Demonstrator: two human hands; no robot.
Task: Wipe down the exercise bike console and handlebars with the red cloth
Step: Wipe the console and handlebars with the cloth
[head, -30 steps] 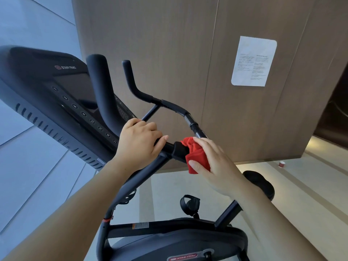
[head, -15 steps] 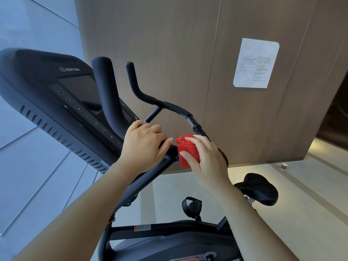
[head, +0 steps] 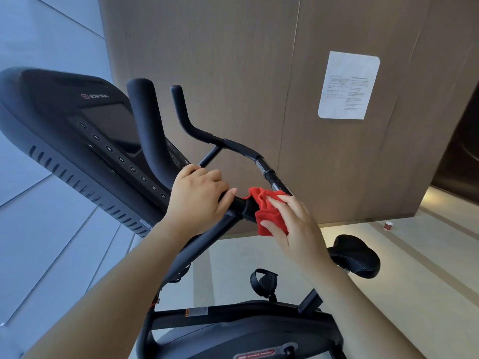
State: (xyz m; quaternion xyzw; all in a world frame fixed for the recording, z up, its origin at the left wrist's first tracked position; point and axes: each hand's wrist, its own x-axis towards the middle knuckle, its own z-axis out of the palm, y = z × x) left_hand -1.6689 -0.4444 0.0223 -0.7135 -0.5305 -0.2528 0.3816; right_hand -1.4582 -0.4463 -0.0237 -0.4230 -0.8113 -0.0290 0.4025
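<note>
The black exercise bike console tilts across the left of the view, its screen and button row facing me. Black handlebars curve up and right from the centre clamp. My left hand grips the bar just left of the clamp, fingers curled over it. My right hand holds the bunched red cloth around the bar at the clamp, thumb beneath and fingers on top. The bar under the cloth is hidden.
The black saddle sits behind my right wrist. A pedal strap and the bike frame lie below. A wood-panelled wall with a paper notice stands behind. A small red cup is on the floor at the right.
My right hand slid the red cloth left toward my left hand, then back right along the bar. The left hand kept its grip on the bar.
</note>
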